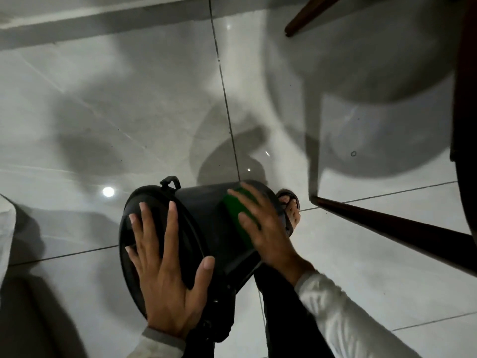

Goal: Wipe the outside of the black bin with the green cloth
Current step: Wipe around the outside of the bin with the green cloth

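The black bin (204, 218) lies tilted on its side above the floor, its lid end towards the left. My left hand (167, 270) is spread flat over the lid, thumb hooked around the rim. My right hand (263, 228) presses the green cloth (236, 213) against the bin's side wall near its base. The hand covers most of the cloth, and it looks blurred from motion.
Glossy grey floor tiles (103, 112) lie all around. A dark wooden table or chair leg (387, 223) slants across the right, with another leg (307, 19) at the top right. My sandalled foot (291, 208) shows just behind the bin. A white cloth edge (5, 228) is at the far left.
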Demonstrator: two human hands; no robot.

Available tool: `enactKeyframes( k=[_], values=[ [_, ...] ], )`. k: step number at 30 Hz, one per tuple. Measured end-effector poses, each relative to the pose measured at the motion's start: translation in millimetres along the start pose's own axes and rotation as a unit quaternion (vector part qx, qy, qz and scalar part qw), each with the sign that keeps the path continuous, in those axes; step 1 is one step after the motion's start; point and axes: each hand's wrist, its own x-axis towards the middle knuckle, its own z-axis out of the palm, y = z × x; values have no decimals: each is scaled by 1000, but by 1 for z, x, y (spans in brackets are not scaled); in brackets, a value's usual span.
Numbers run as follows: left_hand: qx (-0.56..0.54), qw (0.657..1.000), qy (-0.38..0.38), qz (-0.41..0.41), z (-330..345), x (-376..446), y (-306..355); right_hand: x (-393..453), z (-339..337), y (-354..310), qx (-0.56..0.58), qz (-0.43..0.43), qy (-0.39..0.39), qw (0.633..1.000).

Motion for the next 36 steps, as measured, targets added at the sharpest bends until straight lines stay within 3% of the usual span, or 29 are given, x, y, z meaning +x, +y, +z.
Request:
enactKeyframes(
  k=[2,4,7,10,12,14,15,18,19,20,25,27,28,31,34,36],
  values=[
    [1,1000,-2,6,3,0,7,25,-14,27,10,189,67,980],
    [5,1000,-2,9,6,1,10,42,-22,36,19,283,77,956],
    [5,1000,4,6,5,0,4,40,-12,3,66,195,7,979],
    [8,1000,9,9,3,-1,-3,1,7,-50,40,-4,-56,998],
    [3,1000,10,15,3,-2,-6,-27,11,-58,39,-89,-60,993],
    [1,1000,11,16,3,-3,-7,-30,5,-42,18,-87,-49,995],
    [0,1000,13,16,3,-3,-7,-22,0,-31,4,-46,-33,998],
    [4,1000,13,9,5,-1,-4,26,-14,-6,30,177,20,984],
    [5,1000,14,7,6,-2,-3,38,-15,-6,31,215,20,976],
    [4,1000,14,9,6,-1,-4,43,-14,-11,26,207,13,978],
    [5,1000,15,11,3,-1,-11,-36,17,-60,62,-41,-51,996],
    [5,1000,11,17,2,-2,-12,-59,17,-41,73,-49,-10,996],
    [6,1000,9,20,3,-3,-11,-56,12,-25,68,-22,21,997],
    [14,1000,3,22,5,-2,-7,0,-7,21,48,172,74,981],
    [14,1000,-1,22,6,-2,-5,71,-19,25,-4,314,-6,949],
    [17,1000,0,22,5,-2,-6,104,-13,0,-27,309,-114,944]
  ],
)
